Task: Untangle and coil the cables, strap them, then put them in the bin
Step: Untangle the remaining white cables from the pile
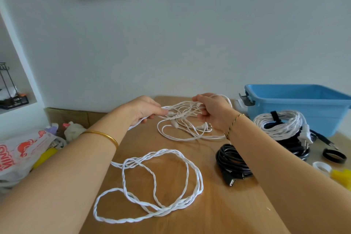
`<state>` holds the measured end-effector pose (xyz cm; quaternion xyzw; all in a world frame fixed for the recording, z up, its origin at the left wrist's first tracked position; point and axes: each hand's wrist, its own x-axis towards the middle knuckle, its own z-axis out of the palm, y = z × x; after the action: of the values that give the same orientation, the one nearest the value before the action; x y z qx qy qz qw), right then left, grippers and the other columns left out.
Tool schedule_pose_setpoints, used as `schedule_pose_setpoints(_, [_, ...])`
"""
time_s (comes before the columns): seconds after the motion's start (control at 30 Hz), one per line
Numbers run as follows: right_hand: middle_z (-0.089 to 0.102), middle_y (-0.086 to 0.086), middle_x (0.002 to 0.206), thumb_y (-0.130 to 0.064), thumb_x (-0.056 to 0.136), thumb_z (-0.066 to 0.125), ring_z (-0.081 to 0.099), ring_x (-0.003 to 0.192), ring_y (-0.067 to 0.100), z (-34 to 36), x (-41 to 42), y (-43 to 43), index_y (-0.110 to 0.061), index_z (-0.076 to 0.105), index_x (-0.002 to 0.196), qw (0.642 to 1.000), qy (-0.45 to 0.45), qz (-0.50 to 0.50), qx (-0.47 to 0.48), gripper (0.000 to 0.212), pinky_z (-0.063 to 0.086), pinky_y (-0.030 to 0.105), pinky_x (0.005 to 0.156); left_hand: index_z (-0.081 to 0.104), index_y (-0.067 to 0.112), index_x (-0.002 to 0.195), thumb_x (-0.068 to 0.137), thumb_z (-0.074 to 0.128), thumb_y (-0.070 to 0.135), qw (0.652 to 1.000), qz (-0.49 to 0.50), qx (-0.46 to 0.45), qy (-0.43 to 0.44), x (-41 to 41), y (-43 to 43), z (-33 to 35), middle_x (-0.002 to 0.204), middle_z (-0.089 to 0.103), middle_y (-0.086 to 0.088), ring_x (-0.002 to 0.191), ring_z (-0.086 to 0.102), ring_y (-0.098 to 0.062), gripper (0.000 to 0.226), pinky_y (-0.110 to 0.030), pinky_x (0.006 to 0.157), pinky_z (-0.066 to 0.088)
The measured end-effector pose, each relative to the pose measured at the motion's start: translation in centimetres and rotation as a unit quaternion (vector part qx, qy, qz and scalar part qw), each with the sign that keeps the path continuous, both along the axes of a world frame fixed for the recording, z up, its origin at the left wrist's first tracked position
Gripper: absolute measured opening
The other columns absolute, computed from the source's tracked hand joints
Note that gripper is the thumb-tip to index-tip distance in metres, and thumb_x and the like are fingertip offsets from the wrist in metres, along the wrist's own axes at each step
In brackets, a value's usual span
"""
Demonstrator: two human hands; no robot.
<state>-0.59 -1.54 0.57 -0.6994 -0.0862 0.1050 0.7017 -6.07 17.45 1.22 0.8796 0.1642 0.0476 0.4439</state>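
A tangle of thin white cables [182,129] hangs between both hands over the far part of the wooden table [218,211]. My left hand [144,110] pinches a white plug end of it. My right hand [210,110] grips a bunch of its strands, with loops drooping onto the table below. A loose twisted white cable [157,182] lies spread in loops nearer to me. A blue plastic bin [296,108] stands at the far right. In front of it sits a coiled twisted white cable [281,125] with a black strap, resting on a black coil.
A black USB cable coil [231,163] lies under my right forearm. A black tape ring [334,156], a white tape roll [322,167] and a yellow object [341,176] sit at the right edge. Plastic bags [20,154] and clutter lie left of the table.
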Motion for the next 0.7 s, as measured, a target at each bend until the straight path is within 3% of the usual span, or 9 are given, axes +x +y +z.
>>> schedule_pose_setpoints(0.1, [0.034, 0.0, 0.06, -0.023, 0.094, 0.058, 0.038, 0.049, 0.01, -0.2, 0.2, -0.2, -0.007, 0.059, 0.087, 1.0, 0.005, 0.019, -0.021, 0.018, 0.046, 0.025, 0.049, 0.065, 0.014, 0.098, 0.088, 0.068, 0.018, 0.998, 0.026, -0.011, -0.057, 0.2, 0.1, -0.2, 0.071, 0.052, -0.002, 0.062, 0.043, -0.012, 0.011, -0.021, 0.05, 0.033])
schedule_pose_setpoints(0.17, [0.037, 0.0, 0.058, -0.017, 0.091, 0.062, 0.04, 0.041, 0.007, -0.3, 0.2, -0.4, -0.007, 0.056, 0.078, 0.998, 0.005, 0.042, -0.041, 0.017, 0.043, 0.021, 0.043, 0.063, 0.013, 0.099, 0.092, 0.063, 0.017, 0.994, 0.051, -0.034, -0.085, 0.4, 0.1, -0.3, 0.071, 0.053, -0.005, 0.059, 0.047, -0.012, 0.009, -0.02, 0.049, 0.037])
schedule_pose_setpoints(0.23, [0.04, 0.003, 0.06, -0.007, 0.089, 0.062, 0.04, 0.044, 0.01, -0.2, 0.2, -0.6, -0.008, 0.051, 0.073, 0.994, 0.017, 0.088, -0.055, 0.019, 0.045, 0.021, 0.041, 0.061, 0.009, 0.103, 0.094, 0.059, 0.014, 0.989, 0.074, -0.068, -0.107, 0.6, 0.2, -0.4, 0.073, 0.056, -0.006, 0.055, 0.052, -0.011, 0.011, -0.019, 0.047, 0.042])
schedule_pose_setpoints(0.33, [0.051, 0.011, 0.07, 0.009, 0.091, 0.045, 0.051, 0.058, 0.018, 0.5, -0.1, -0.6, -0.001, 0.054, 0.08, 0.989, 0.039, 0.144, -0.023, 0.017, 0.056, 0.028, 0.053, 0.058, 0.005, 0.105, 0.097, 0.054, 0.01, 0.981, 0.089, -0.119, -0.126, 0.8, 0.2, -0.5, 0.078, 0.059, -0.007, 0.044, 0.059, -0.006, 0.01, -0.016, 0.041, 0.047])
schedule_pose_setpoints(0.4, [0.055, 0.015, 0.079, 0.018, 0.087, 0.03, 0.056, 0.067, 0.021, 1.3, -0.2, -0.5, 0.003, 0.056, 0.084, 0.987, 0.03, 0.152, 0.031, 0.03, 0.057, 0.03, 0.06, 0.056, 0.002, 0.106, 0.099, 0.049, 0.009, 0.981, 0.092, -0.13, -0.113, 1.0, 0.1, -0.7, 0.079, 0.058, -0.009, 0.042, 0.06, -0.007, 0.013, -0.018, 0.041, 0.049])
schedule_pose_setpoints(0.57, [0.057, 0.017, 0.081, 0.025, 0.085, 0.028, 0.059, 0.071, 0.021, 3.8, -0.7, 0.2, 0.004, 0.056, 0.087, 0.969, -0.005, 0.196, 0.151, 0.035, 0.058, 0.025, 0.061, 0.048, 0.0, 0.129, 0.1, 0.045, 0.008, 0.989, 0.078, -0.104, -0.065, 1.4, -0.2, -1.5, 0.102, 0.055, -0.012, 0.063, 0.059, -0.016, 0.03, -0.023, 0.047, 0.053])
schedule_pose_setpoints(0.7, [0.058, 0.015, 0.078, 0.028, 0.082, 0.036, 0.062, 0.063, 0.018, 5.9, -0.9, 1.0, 0.003, 0.058, 0.085, 0.963, -0.06, 0.181, 0.191, 0.033, 0.059, 0.024, 0.063, 0.056, 0.001, 0.119, 0.092, 0.054, -0.001, 0.992, 0.071, -0.03, -0.096, 1.6, -0.5, -2.0, 0.096, 0.059, -0.017, 0.072, 0.056, -0.021, 0.027, -0.034, 0.069, 0.05])
